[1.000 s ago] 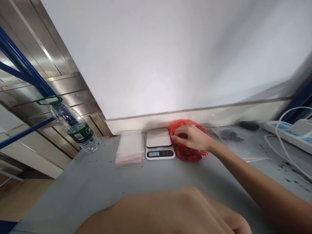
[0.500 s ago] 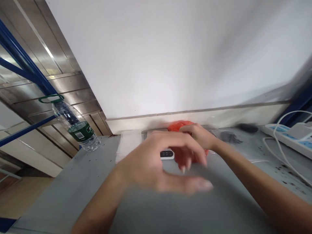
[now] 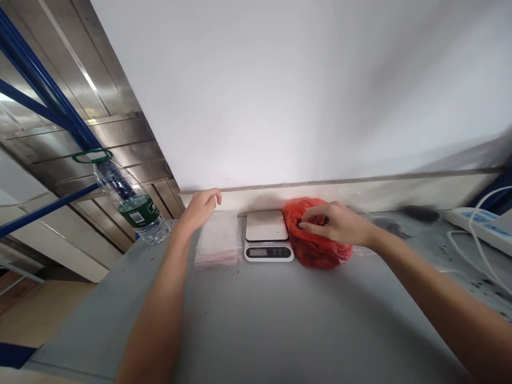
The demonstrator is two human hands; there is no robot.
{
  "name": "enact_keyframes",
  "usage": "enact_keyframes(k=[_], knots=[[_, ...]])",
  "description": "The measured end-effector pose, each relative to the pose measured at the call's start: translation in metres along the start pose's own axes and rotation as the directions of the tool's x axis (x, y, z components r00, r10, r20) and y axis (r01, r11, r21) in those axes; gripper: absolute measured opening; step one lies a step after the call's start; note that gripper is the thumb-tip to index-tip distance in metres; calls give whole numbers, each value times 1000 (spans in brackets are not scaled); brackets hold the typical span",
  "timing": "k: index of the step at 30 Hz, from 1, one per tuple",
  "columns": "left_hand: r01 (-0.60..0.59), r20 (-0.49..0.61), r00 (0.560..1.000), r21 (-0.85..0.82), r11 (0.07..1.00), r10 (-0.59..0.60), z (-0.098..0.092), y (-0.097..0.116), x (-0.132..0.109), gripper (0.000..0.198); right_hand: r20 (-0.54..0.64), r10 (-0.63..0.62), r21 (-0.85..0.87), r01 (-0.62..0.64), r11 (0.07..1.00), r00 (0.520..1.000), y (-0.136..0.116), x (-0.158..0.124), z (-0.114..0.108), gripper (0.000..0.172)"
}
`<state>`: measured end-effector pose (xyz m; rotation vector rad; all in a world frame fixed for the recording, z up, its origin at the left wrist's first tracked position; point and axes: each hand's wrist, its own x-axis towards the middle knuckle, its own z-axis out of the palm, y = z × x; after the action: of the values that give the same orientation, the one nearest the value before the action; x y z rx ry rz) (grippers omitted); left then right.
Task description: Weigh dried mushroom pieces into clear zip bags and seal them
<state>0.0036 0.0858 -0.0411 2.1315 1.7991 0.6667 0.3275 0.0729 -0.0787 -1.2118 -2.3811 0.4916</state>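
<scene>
My right hand [image 3: 336,224] is over the mouth of a red plastic bag [image 3: 326,256], thumb and fingers curled toward each other. Small dark pieces show by the fingertips, too small to name; what the fingers hold is partly hidden. My left hand [image 3: 202,208] hovers at the far end of a stack of clear plastic bags [image 3: 218,237], loosely bent, with nothing visible in it. Between stack and red bag sits a white kitchen scale [image 3: 266,226], its plate bare apart from tiny specks.
A large water bottle [image 3: 140,210] with a green handle stands at the table's left edge. To the right lie a white power strip [image 3: 480,218] with a cable, a dark object [image 3: 420,213] and dark crumbs. A white wall [image 3: 280,96] rises behind the grey table [image 3: 264,320].
My left hand has swung left and away from me, from in front of the scale to the far end of the plastic bags, uncovering the scale. My right hand stays at the red bag.
</scene>
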Motion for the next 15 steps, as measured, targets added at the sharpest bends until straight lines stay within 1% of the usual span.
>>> enact_keyframes(k=[3, 8, 10, 12, 14, 15], knots=[[11, 96, 995, -45, 999, -7, -5, -1, -2, 19, 11, 16, 9, -16, 1000, 1000, -3, 0, -1, 37], [49, 260, 965, -101, 994, -21, -7, -3, -5, 22, 26, 13, 26, -14, 1000, 1000, -4, 0, -1, 38], [69, 332, 942, -71, 995, -42, -7, -4, -6, 27, 23, 10, 29, -11, 1000, 1000, -2, 0, 0, 37], [92, 397, 914, -7, 996, -82, -6, -6, -6, 40, 15, 8, 36, -8, 999, 1000, 1, 0, 1, 35], [100, 427, 897, 54, 994, -114, -4, -8, -3, 50, 9, 2, 40, -2, 999, 1000, 4, 0, 2, 33], [91, 433, 894, 78, 993, -116, -2, -10, -2, 51, 8, -1, 37, 1, 999, 1000, 5, 0, 3, 32]])
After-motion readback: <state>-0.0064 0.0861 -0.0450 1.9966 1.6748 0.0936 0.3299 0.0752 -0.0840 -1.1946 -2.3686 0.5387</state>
